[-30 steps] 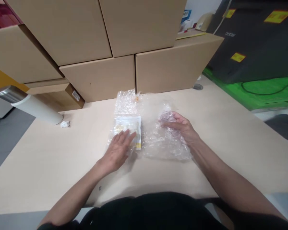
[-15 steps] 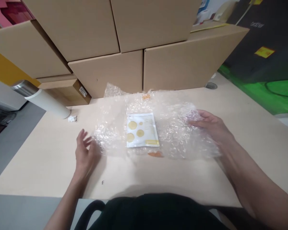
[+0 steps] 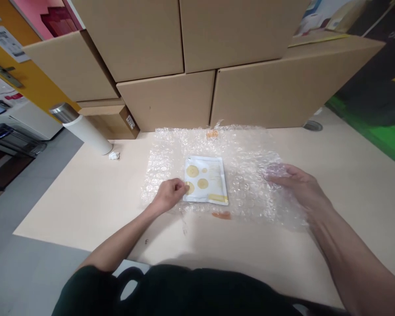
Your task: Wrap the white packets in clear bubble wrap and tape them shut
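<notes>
A flat white sachet (image 3: 206,180) printed with yellow circles lies on a spread sheet of bubble wrap (image 3: 246,153). My left hand (image 3: 171,193) has its fingers pinched on the sachet's left edge, near a lower yellow circle. At the right side of the sheet, my right hand (image 3: 299,182) grips a bunched part of the bubble wrap between thumb and fingers. Orange marks show at the sheet's top and bottom edges.
Cardboard boxes (image 3: 164,103) are stacked along the back of the table (image 3: 85,202). At the left stand a white bottle (image 3: 88,134) with a metal cap, a crumpled white scrap (image 3: 113,156) and a small brown box (image 3: 108,121).
My left hand has come from the sheet's left edge to the sachet and closed on its edge. The left part of the bubble wrap lies flatter. The view has shifted left.
</notes>
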Demonstrator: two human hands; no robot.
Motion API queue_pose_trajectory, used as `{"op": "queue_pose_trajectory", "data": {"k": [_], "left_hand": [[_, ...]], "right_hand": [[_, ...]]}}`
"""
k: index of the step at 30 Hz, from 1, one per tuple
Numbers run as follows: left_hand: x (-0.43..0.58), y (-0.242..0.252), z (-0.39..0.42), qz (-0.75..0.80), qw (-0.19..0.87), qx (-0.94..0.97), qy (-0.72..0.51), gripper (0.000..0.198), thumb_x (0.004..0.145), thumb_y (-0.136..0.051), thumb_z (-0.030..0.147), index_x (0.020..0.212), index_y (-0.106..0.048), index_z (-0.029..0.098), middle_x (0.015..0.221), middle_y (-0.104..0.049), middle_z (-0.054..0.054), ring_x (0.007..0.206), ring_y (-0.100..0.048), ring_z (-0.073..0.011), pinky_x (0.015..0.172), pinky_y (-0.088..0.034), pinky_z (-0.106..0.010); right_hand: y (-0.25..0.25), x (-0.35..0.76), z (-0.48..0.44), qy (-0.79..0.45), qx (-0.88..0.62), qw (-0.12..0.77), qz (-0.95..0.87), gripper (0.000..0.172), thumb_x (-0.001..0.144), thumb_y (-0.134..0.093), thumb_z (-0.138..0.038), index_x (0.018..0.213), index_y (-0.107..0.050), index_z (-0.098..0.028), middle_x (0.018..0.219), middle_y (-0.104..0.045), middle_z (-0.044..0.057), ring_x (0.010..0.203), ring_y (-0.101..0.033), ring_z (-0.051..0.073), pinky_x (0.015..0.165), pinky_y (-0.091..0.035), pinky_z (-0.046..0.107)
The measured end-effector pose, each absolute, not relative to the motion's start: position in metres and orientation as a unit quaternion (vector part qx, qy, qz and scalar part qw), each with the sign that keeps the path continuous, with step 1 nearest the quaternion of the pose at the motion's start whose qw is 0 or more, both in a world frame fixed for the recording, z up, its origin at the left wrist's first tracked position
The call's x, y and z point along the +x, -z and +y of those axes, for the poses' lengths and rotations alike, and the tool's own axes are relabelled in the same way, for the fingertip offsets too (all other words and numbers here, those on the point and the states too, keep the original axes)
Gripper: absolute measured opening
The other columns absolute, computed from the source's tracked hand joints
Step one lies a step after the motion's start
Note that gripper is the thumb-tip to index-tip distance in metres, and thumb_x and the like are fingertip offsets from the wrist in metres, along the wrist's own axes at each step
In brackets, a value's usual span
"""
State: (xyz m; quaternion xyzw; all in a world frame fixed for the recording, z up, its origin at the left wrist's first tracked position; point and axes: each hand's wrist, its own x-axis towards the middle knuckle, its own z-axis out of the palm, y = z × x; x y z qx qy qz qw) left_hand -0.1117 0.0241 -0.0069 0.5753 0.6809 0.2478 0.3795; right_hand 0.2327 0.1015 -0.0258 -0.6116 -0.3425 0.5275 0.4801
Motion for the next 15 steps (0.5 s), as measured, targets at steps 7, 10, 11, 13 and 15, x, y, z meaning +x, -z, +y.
{"op": "queue_pose_trajectory", "data": {"k": [7,10,11,13,15], "left_hand": [[-0.17,0.008,-0.004,0.697,0.435,0.46,-0.337,0.038,0.079,-0.067,0.053,0.07,-0.054,0.018,0.048,-0.044,0.007,0.044,-0.035,-0.0076,0.045,-0.025,-0.022],[-0.2,0.009,-0.016,0.734,0.401,0.438,-0.33,0.038,0.079,-0.067,0.054,0.07,-0.055,0.018,0.046,-0.045,0.007,0.043,-0.037,-0.008,0.044,-0.025,-0.022],[-0.207,0.01,-0.019,0.747,0.391,0.434,-0.318,0.038,0.079,-0.066,0.054,0.07,-0.055,0.019,0.046,-0.045,0.007,0.042,-0.037,-0.0084,0.044,-0.026,-0.022],[-0.218,0.011,-0.022,0.769,0.367,0.437,-0.287,0.037,0.078,-0.065,0.054,0.069,-0.056,0.019,0.045,-0.047,0.006,0.041,-0.039,-0.0095,0.044,-0.027,-0.023],[-0.223,0.01,-0.022,0.782,0.34,0.453,-0.259,0.036,0.077,-0.064,0.053,0.067,-0.057,0.02,0.045,-0.049,0.005,0.042,-0.041,-0.0106,0.045,-0.028,-0.023]], "right_hand": [[0.027,0.234,0.105,-0.514,-0.636,0.466,-0.337,0.042,0.042,-0.088,-0.02,0.083,-0.076,-0.022,0.083,-0.072,0.004,0.064,-0.063,0.017,0.055,-0.049,0.028],[0.026,0.232,0.105,-0.51,-0.639,0.468,-0.336,0.042,0.041,-0.088,-0.018,0.081,-0.076,-0.023,0.083,-0.072,0.004,0.064,-0.063,0.017,0.056,-0.049,0.028],[0.025,0.231,0.104,-0.509,-0.64,0.469,-0.335,0.042,0.04,-0.088,-0.018,0.08,-0.077,-0.023,0.083,-0.072,0.004,0.064,-0.063,0.017,0.055,-0.049,0.028],[0.023,0.229,0.103,-0.506,-0.644,0.468,-0.334,0.042,0.038,-0.089,-0.019,0.079,-0.077,-0.024,0.084,-0.072,0.004,0.064,-0.063,0.018,0.055,-0.05,0.029],[0.02,0.227,0.101,-0.505,-0.65,0.461,-0.331,0.043,0.038,-0.089,-0.02,0.079,-0.078,-0.025,0.084,-0.073,0.005,0.065,-0.063,0.019,0.055,-0.05,0.03]]}}
